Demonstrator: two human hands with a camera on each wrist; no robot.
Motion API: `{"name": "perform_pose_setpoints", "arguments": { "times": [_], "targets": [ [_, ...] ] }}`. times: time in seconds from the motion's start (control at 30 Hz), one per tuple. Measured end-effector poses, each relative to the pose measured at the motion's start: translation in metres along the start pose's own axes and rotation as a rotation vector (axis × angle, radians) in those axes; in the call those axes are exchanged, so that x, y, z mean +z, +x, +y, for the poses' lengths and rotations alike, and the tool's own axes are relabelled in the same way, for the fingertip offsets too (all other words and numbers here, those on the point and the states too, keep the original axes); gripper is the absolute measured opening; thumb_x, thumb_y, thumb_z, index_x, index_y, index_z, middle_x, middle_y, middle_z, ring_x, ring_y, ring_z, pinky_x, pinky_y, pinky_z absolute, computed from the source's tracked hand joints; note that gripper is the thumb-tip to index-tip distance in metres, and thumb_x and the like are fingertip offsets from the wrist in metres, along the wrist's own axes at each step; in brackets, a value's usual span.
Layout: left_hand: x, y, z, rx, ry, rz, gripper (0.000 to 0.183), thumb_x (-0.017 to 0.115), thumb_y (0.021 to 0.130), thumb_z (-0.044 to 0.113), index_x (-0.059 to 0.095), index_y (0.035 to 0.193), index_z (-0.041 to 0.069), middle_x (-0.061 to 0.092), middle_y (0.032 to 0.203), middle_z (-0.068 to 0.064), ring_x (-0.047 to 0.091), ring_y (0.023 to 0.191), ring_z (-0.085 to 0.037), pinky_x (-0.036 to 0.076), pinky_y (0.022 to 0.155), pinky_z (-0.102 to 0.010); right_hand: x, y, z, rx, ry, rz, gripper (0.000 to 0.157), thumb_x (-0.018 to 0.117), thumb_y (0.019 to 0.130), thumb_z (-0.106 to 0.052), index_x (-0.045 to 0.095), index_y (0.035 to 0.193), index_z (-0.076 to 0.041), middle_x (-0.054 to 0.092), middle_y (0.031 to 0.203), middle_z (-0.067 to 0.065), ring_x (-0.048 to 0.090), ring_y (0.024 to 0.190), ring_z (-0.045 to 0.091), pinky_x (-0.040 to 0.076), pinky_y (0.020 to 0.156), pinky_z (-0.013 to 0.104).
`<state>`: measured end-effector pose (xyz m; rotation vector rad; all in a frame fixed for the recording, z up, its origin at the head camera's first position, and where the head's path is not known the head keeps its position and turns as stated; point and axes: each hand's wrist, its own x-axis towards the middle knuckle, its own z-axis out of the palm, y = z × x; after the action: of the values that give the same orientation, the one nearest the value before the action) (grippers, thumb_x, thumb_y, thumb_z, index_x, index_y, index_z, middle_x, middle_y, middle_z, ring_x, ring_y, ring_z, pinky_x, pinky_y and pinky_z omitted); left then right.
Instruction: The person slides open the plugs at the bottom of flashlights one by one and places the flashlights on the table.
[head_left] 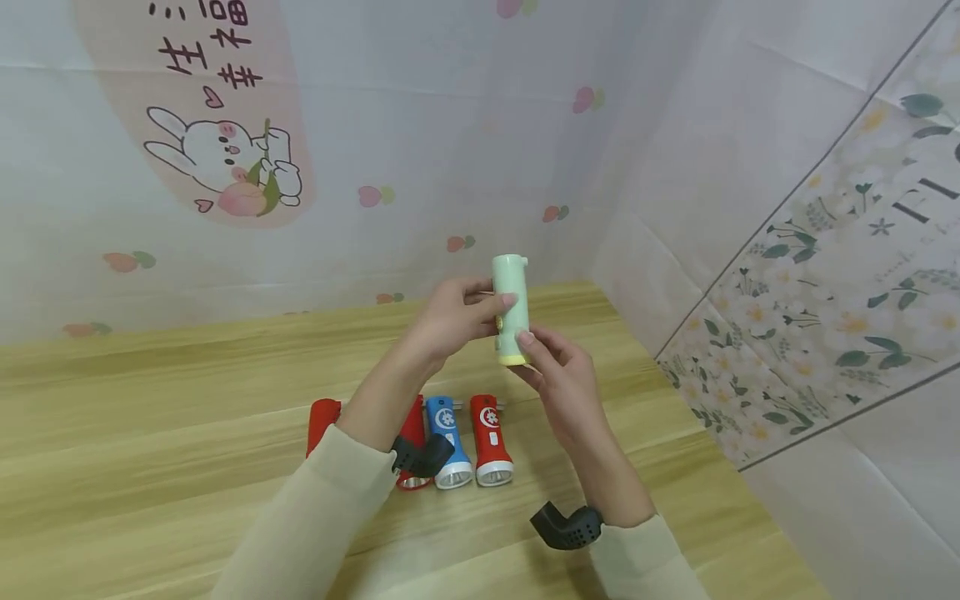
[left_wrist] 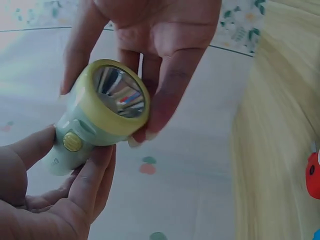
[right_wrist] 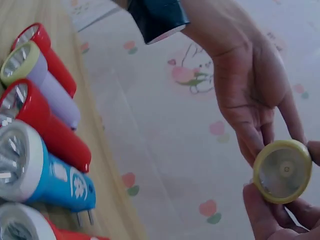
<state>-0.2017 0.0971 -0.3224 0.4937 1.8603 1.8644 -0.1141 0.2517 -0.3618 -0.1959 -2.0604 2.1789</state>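
Observation:
A mint-green flashlight (head_left: 512,279) with a yellow lens rim is held off the table in both hands, its lens end pointing down. My left hand (head_left: 450,321) grips the middle of its barrel, thumb across the side. Lower down, the right hand (head_left: 566,379) holds the head end near the rim. A round yellow ridged button (left_wrist: 73,142) shows on the barrel in the left wrist view, close to the left fingers. The clear lens (right_wrist: 284,171) and its yellow rim face the right wrist camera. Most of the barrel is hidden there.
Several flashlights lie in a row on the wood-grain table (head_left: 150,417): red ones (head_left: 492,433), a blue one (head_left: 447,433) with plug prongs, and a lilac one (right_wrist: 55,92). My left forearm partly covers them in the head view. Patterned curtains (head_left: 420,125) stand behind and to the right.

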Motion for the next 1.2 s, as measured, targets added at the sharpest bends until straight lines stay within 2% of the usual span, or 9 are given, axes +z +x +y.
{"name": "perform_pose_setpoints", "arguments": {
  "times": [0.13,0.33,0.57,0.77,0.9,1.0,1.2],
  "targets": [
    [-0.005,-0.018,0.001,0.034,0.032,0.012,0.052,0.066,0.099,0.024,0.050,0.146,0.007,0.062,0.135,-0.011,0.064,0.125,-0.028,0.056,0.101,-0.041,0.007,-0.009,-0.004,0.008,-0.029,-0.033,0.037,0.061,0.101,-0.017,0.059,0.134,0.000,0.062,0.124,0.007,0.064,0.109,0.017,0.057,0.097,0.028],
    [-0.014,-0.048,-0.001,0.081,0.095,0.086,0.053,0.071,0.096,0.027,0.054,0.144,0.015,0.065,0.132,-0.005,0.066,0.122,-0.024,0.057,0.099,-0.041,0.018,-0.023,-0.006,0.013,-0.083,-0.108,0.038,0.061,0.100,-0.016,0.059,0.136,-0.005,0.061,0.129,0.010,0.061,0.112,0.020,0.055,0.100,0.030],
    [-0.016,-0.078,-0.006,0.151,0.097,0.153,0.053,0.073,0.094,0.028,0.055,0.143,0.019,0.067,0.132,-0.001,0.068,0.120,-0.020,0.057,0.100,-0.040,0.021,-0.035,-0.004,-0.058,-0.164,-0.170,0.041,0.068,0.095,-0.013,0.060,0.134,-0.006,0.061,0.135,0.013,0.064,0.118,0.026,0.056,0.098,0.028],
    [-0.017,-0.092,-0.006,0.176,0.111,0.151,0.050,0.072,0.095,0.028,0.056,0.142,0.019,0.067,0.130,0.000,0.069,0.115,-0.020,0.060,0.092,-0.039,0.022,-0.041,0.002,-0.103,-0.152,-0.268,0.044,0.068,0.093,-0.008,0.058,0.135,0.000,0.061,0.136,0.020,0.065,0.119,0.027,0.056,0.097,0.026],
    [-0.019,-0.100,-0.004,0.150,0.159,0.144,0.050,0.073,0.094,0.031,0.057,0.141,0.022,0.068,0.128,0.002,0.069,0.113,-0.020,0.060,0.092,-0.040,0.023,-0.043,0.005,-0.147,-0.097,-0.333,0.046,0.068,0.092,-0.006,0.057,0.135,0.005,0.061,0.134,0.023,0.067,0.115,0.021,0.057,0.095,0.027],
    [-0.019,-0.105,-0.002,0.137,0.194,0.143,0.049,0.073,0.093,0.033,0.058,0.140,0.025,0.068,0.127,0.005,0.068,0.113,-0.018,0.059,0.093,-0.041,0.023,-0.044,0.008,-0.172,-0.053,-0.374,0.047,0.068,0.092,-0.005,0.055,0.135,0.008,0.062,0.131,0.019,0.068,0.114,0.017,0.059,0.094,0.028],
    [-0.021,-0.116,0.000,0.173,0.214,0.139,0.039,0.073,0.094,0.034,0.065,0.132,0.028,0.070,0.123,0.006,0.069,0.112,-0.018,0.058,0.093,-0.040,0.026,-0.046,0.012,-0.239,-0.007,-0.451,0.045,0.068,0.089,0.001,0.055,0.131,0.012,0.067,0.124,0.003,0.067,0.113,0.015,0.059,0.094,0.030]
  ]
}}
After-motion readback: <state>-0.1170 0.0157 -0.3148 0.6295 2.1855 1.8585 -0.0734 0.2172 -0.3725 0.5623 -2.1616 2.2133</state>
